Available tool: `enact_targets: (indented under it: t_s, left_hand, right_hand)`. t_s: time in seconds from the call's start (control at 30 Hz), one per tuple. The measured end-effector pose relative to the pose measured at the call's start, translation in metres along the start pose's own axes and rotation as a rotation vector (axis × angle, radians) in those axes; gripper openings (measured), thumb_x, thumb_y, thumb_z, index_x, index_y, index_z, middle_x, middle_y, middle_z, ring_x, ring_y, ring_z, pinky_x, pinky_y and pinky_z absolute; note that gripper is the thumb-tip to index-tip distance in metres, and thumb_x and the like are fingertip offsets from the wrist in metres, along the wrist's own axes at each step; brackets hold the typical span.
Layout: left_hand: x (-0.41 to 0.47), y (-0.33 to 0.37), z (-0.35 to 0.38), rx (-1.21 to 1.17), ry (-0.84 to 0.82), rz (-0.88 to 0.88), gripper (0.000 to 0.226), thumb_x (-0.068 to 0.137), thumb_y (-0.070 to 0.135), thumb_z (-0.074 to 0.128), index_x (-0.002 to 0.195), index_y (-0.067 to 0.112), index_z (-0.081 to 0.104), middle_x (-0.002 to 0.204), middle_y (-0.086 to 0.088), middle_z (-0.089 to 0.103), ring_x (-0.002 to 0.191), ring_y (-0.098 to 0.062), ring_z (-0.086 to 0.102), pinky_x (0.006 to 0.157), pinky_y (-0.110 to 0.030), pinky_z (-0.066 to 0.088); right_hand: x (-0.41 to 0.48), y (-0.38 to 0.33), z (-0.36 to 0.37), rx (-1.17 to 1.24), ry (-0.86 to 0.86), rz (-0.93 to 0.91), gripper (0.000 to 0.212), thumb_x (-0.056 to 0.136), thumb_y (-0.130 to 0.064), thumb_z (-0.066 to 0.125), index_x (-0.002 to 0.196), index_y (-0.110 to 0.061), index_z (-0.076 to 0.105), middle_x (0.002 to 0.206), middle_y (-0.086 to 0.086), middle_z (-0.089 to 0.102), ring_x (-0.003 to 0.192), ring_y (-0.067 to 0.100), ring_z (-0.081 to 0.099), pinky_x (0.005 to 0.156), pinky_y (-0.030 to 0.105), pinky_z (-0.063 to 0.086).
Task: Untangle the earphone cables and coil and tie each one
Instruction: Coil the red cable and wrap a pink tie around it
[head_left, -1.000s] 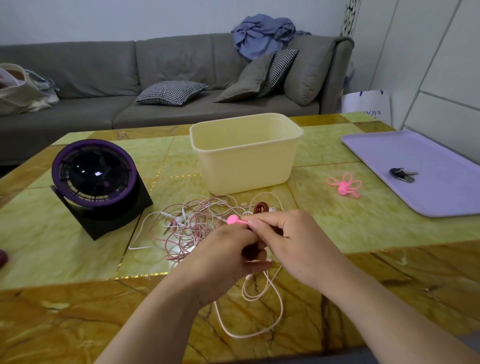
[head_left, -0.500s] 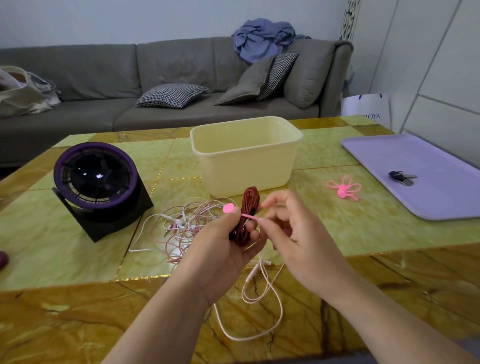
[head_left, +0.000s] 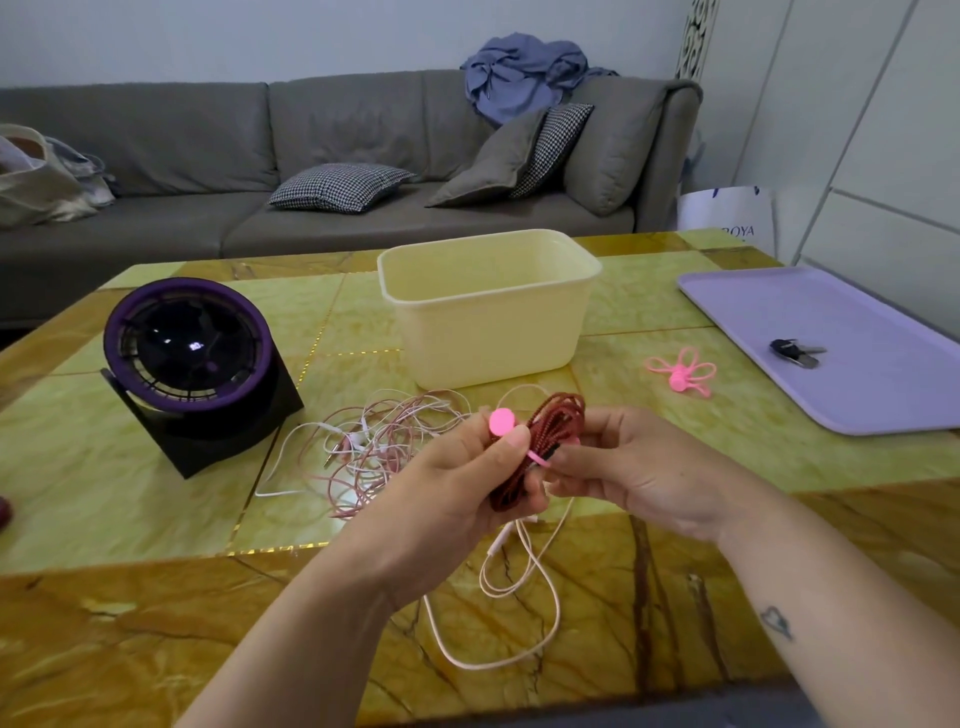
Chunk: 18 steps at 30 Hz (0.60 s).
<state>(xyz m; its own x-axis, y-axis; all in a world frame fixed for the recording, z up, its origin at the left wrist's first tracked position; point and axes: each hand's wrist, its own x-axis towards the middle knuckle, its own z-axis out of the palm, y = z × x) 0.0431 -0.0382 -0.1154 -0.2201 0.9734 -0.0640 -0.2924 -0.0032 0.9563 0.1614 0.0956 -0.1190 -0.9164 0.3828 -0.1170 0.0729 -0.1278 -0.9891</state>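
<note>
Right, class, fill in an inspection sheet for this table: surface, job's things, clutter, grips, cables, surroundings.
Surface: glossy green-and-amber marble table.
Job's things: red braided coil, pink tie across it; spare pink ties right of cream tub.
Clutter: purple fan; keys on lilac tray.
Grips: left hand holds the coil; right hand pinches the tie's tail.
Cables: pink-and-white tangle on the table; pale loose cable at near edge.
Surroundings: grey sofa, cushions, blue garment.

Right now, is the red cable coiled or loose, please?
Coiled: red cable in tight loops, left hand gripping it, right hand pinching the pink tie.
</note>
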Motion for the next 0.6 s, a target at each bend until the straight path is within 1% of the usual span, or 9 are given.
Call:
enact_targets:
  t_s: [0.07, 0.13, 0.17, 0.23, 0.3, 0.37, 0.43, 0.5, 0.6]
  left_hand:
    - [-0.002, -0.001, -0.003, 0.167, -0.026, -0.022, 0.03, 0.091, 0.033, 0.054, 0.104, 0.007, 0.058, 0.069, 0.003, 0.059, 0.067, -0.009, 0.057, 0.089, -0.037, 0.048]
    - [-0.006, 0.0, -0.003, 0.382, -0.08, -0.055, 0.024, 0.092, 0.036, 0.053, 0.098, 0.013, 0.059, 0.07, 0.003, 0.062, 0.07, -0.01, 0.057, 0.084, -0.035, 0.046]
    - [-0.007, 0.0, -0.002, 0.497, -0.099, -0.08, 0.023, 0.094, 0.036, 0.051, 0.098, 0.015, 0.059, 0.069, 0.005, 0.063, 0.07, -0.009, 0.056, 0.079, -0.03, 0.045]
    - [-0.008, -0.001, 0.001, 0.659, -0.098, -0.126, 0.024, 0.096, 0.035, 0.048, 0.101, 0.013, 0.057, 0.067, 0.008, 0.064, 0.066, -0.005, 0.055, 0.07, -0.021, 0.042]
    - [-0.005, -0.004, 0.004, 0.709, -0.055, -0.156, 0.026, 0.096, 0.034, 0.048, 0.099, 0.01, 0.056, 0.065, 0.008, 0.065, 0.063, -0.003, 0.058, 0.072, -0.022, 0.045]
    - [-0.002, -0.008, 0.005, 0.693, 0.048, -0.167, 0.024, 0.096, 0.033, 0.05, 0.09, 0.011, 0.055, 0.062, 0.007, 0.065, 0.06, -0.005, 0.061, 0.076, -0.027, 0.049]
    - [0.004, -0.012, 0.005, 0.589, 0.165, -0.175, 0.024, 0.096, 0.03, 0.05, 0.089, 0.008, 0.055, 0.059, 0.005, 0.064, 0.058, -0.008, 0.061, 0.079, -0.031, 0.054]
    - [0.009, -0.015, 0.006, 0.403, 0.242, -0.202, 0.025, 0.097, 0.025, 0.048, 0.095, 0.001, 0.055, 0.057, 0.004, 0.061, 0.054, -0.009, 0.059, 0.08, -0.036, 0.056]
    - [0.014, -0.017, 0.008, 0.104, 0.333, -0.233, 0.017, 0.098, 0.014, 0.046, 0.086, 0.005, 0.055, 0.053, 0.002, 0.054, 0.049, -0.009, 0.05, 0.062, -0.027, 0.054]
  right_hand:
    - [-0.002, -0.004, -0.002, -0.14, -0.017, -0.005, 0.015, 0.068, -0.003, 0.073, 0.076, -0.016, 0.074, 0.076, 0.002, 0.071, 0.073, 0.012, 0.065, 0.075, 0.025, 0.055]
    - [-0.006, -0.008, -0.004, -0.28, -0.034, -0.021, 0.019, 0.077, 0.006, 0.066, 0.076, -0.013, 0.069, 0.067, -0.004, 0.07, 0.064, 0.003, 0.063, 0.061, 0.015, 0.051]
    - [-0.008, -0.01, -0.006, -0.321, -0.033, -0.032, 0.015, 0.078, 0.002, 0.067, 0.076, -0.013, 0.069, 0.065, -0.006, 0.069, 0.061, 0.001, 0.062, 0.059, 0.012, 0.047]
    - [-0.011, -0.015, -0.006, -0.394, -0.024, -0.047, 0.005, 0.072, -0.015, 0.074, 0.075, -0.018, 0.071, 0.068, -0.006, 0.068, 0.067, 0.003, 0.061, 0.064, 0.013, 0.047]
    - [-0.012, -0.014, -0.004, -0.482, 0.003, -0.054, 0.013, 0.065, -0.032, 0.076, 0.073, -0.022, 0.073, 0.071, -0.003, 0.068, 0.071, 0.007, 0.061, 0.069, 0.017, 0.049]
    - [-0.012, -0.014, 0.001, -0.577, 0.082, -0.085, 0.017, 0.065, -0.036, 0.077, 0.075, -0.022, 0.074, 0.07, -0.002, 0.068, 0.068, 0.006, 0.061, 0.07, 0.021, 0.05]
    - [-0.012, -0.015, 0.009, -0.651, 0.196, -0.173, 0.01, 0.072, -0.03, 0.077, 0.075, -0.021, 0.073, 0.059, -0.014, 0.063, 0.054, -0.004, 0.053, 0.057, 0.011, 0.043]
    - [-0.012, -0.013, 0.018, -0.73, 0.319, -0.276, 0.008, 0.076, -0.026, 0.076, 0.075, -0.018, 0.072, 0.046, -0.026, 0.052, 0.046, -0.004, 0.047, 0.048, 0.007, 0.033]
    - [-0.007, -0.005, 0.031, -0.906, 0.462, -0.507, 0.006, 0.077, -0.023, 0.077, 0.075, -0.021, 0.072, 0.053, -0.023, 0.055, 0.06, -0.003, 0.053, 0.054, 0.011, 0.038]
